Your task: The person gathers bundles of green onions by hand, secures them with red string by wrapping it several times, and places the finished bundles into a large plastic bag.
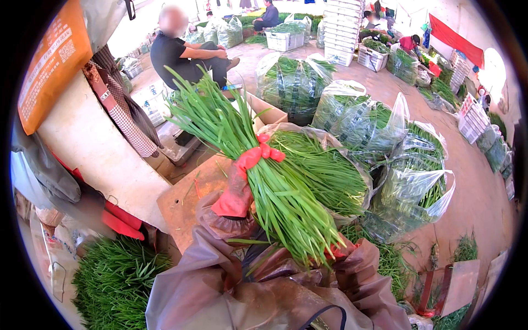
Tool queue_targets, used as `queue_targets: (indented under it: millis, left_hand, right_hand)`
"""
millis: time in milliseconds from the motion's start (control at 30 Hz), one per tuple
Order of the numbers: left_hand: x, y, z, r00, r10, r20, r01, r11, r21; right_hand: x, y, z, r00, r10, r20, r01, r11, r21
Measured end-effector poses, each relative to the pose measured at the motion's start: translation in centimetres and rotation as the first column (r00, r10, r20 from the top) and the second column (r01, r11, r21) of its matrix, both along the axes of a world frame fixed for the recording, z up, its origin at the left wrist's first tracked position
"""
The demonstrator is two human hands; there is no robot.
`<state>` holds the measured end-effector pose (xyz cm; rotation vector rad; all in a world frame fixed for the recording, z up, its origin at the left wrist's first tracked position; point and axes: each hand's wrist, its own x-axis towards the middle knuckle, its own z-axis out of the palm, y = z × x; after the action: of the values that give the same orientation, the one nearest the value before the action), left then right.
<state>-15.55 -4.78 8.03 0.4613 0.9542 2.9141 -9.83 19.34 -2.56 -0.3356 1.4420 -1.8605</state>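
Observation:
My left hand (242,173), in a red glove, is closed around a long bunch of green leafy stalks (286,214) that slants from upper left to lower right. My right hand (340,248), also red-gloved, touches the lower end of the bunch and is mostly hidden by it, fingers unclear. Beneath the bunch lie a worn brown board (181,201) and, to its right, an open bag of similar greens (335,181) beside a cardboard box (267,110).
Tied bags of greens (407,192) stand right and ahead. A seated person in dark clothing (181,66) is ahead left; others work farther back near stacked white crates (338,33). A white panel (99,154) borders the left, with a leafy pile (118,286) below.

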Motion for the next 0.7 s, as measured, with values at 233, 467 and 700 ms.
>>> queue_targets:
  millis: [233, 467, 700]
  left_hand:
    - [-2.0, -3.2, -0.6, 0.991, 0.134, 0.001, -0.134, 0.99, 0.03]
    - [-3.6, -9.9, 0.4, 0.859, 0.506, -0.078, -0.509, 0.86, -0.027]
    - [-3.9, -6.4, 1.2, 0.869, 0.495, -0.022, -0.495, 0.867, -0.046]
  right_hand:
    - [0.5, 1.5, -4.5, 0.93, -0.316, 0.188, 0.323, 0.946, -0.006]
    - [1.4, 14.0, -7.3, 0.941, -0.332, -0.062, 0.337, 0.924, 0.178]
    - [2.3, 7.6, -0.4, 0.597, -0.152, -0.788, 0.74, 0.485, 0.467]
